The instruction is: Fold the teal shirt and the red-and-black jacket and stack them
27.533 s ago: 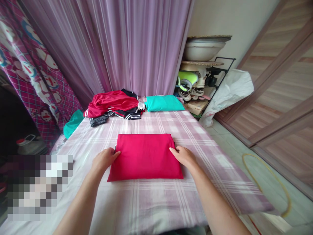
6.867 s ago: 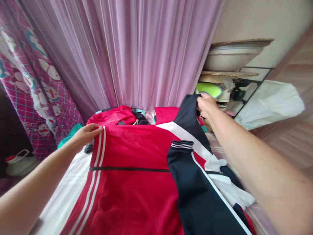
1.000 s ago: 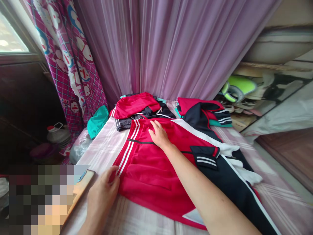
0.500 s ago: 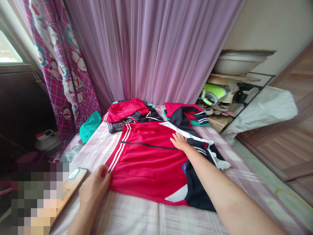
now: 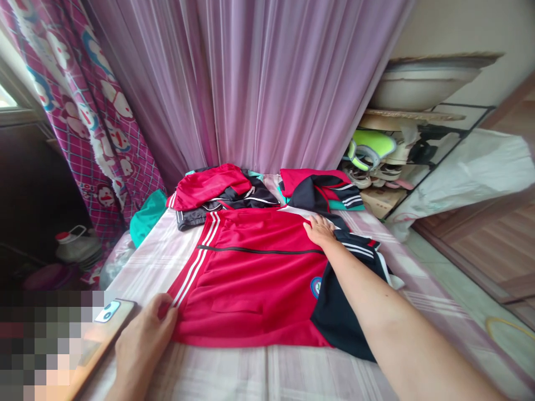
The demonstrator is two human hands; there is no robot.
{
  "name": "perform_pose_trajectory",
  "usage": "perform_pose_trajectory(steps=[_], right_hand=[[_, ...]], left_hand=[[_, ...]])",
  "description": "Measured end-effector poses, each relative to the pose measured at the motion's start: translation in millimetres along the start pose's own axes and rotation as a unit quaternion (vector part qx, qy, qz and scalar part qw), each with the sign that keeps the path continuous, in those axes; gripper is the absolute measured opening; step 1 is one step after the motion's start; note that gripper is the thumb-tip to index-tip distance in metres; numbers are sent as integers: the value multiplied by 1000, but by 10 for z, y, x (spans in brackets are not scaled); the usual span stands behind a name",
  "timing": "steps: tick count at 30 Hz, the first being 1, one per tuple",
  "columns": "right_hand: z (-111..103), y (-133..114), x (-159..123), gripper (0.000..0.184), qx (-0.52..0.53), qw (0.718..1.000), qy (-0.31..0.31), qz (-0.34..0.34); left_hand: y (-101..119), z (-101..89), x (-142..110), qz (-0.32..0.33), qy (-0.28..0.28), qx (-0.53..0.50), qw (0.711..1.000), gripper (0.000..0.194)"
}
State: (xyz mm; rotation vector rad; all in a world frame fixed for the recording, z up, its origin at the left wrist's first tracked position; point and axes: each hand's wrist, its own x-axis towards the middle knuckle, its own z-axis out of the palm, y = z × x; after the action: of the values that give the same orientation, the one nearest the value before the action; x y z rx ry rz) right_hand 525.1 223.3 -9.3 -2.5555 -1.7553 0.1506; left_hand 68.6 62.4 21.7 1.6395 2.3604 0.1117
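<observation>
A red and navy zip jacket lies spread on its side across the bed, its black zipper running left to right and its striped hem at the left. My left hand pinches the near corner of that hem between thumb and fingers. On the upper part of the jacket, near the white and navy shoulder, my right hand rests flat with fingers stretched out. A round badge shows on the jacket's chest. My right forearm covers part of the navy sleeve.
Behind the jacket lie a heap of red and black clothes and a folded red and navy garment. A phone is at the left. Shoes and a basin fill a rack at right. Purple curtains hang behind the bed.
My right hand has slid a little right and away over the jacket's shoulder. The white panel near the front shoulder no longer shows. My left hand keeps its pinch; the view has shifted slightly.
</observation>
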Motion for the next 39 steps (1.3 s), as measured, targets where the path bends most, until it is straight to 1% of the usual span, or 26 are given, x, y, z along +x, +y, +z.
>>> perform_pose_trajectory(steps=[2,3,5,6,7,8,9,10,11,12,15,19,21,23,25,26,28,29,30,31,32,33,34,35,37,39], right_hand=[[-48,-66,-90,58,-2,1000,4,-6],[-82,-125,-178,58,2,1000,4,-17],[-143,-283,-450,61,25,997,1,-68],[-159,-367,-629,61,41,993,-1,-113],[-161,-442,-828,62,59,983,-8,-174],[-150,-497,-1036,64,73,966,-26,-246],[-126,-525,-1240,66,77,941,-57,-323],[-94,-522,-1428,68,72,920,-89,-375],[-58,-487,-1592,69,62,912,-112,-390],[-23,-425,-1725,69,50,910,-129,-391],[37,-151,-1952,67,26,925,-136,-353],[-28,173,-2053,63,42,934,-114,-335],[-87,281,-2086,53,68,933,-88,-344],[-139,378,-2104,43,89,934,-41,-343],[-180,486,-2089,39,96,947,23,-307],[-198,548,-2067,39,94,956,59,-272],[-232,687,-1994,43,79,974,122,-173],[-248,760,-1945,47,68,981,140,-112],[-265,832,-1891,54,58,987,145,-48],[-281,900,-1834,62,53,989,136,12],[-296,963,-1777,68,53,990,114,62],[-311,1017,-1723,70,62,990,86,96],[-328,1063,-1674,67,78,989,59,113],[-347,1101,-1633,60,100,987,39,117],[-398,1159,-1586,46,163,981,33,103],[-470,1209,-1590,38,272,959,34,74]], left_hand=[[15,-5,-6,-3,2,3,1000,29],[25,-8,-11,-5,5,5,1000,29],[47,-12,-26,-8,12,8,1000,30],[56,-14,-35,-8,15,7,1000,32],[61,-16,-43,-8,18,4,1000,34],[62,-16,-50,-9,20,-1,1000,36],[59,-15,-56,-9,22,-7,1000,37],[51,-12,-61,-11,25,-13,1000,38],[40,-7,-65,-12,27,-21,999,38],[28,-1,-68,-10,30,-28,999,38],[1,27,-78,2,39,-36,999,37],[-11,66,-90,30,60,-31,997,37],[-20,83,-99,65,106,-37,992,36],[-25,104,-117,118,180,-43,976,34],[-5,138,-158,183,244,-51,951,30],[20,164,-189,225,258,-58,938,29],[101,238,-269,317,248,-71,912,27],[152,285,-312,366,231,-76,898,27],[204,335,-352,413,212,-78,882,27],[255,385,-387,454,194,-77,866,27],[299,432,-413,488,177,-73,852,28],[333,472,-430,514,162,-67,840,29],[357,505,-437,531,153,-60,831,31],[370,528,-436,540,147,-54,827,32],[372,550,-421,545,143,-44,825,35],[356,549,-403,543,143,-40,826,39]])
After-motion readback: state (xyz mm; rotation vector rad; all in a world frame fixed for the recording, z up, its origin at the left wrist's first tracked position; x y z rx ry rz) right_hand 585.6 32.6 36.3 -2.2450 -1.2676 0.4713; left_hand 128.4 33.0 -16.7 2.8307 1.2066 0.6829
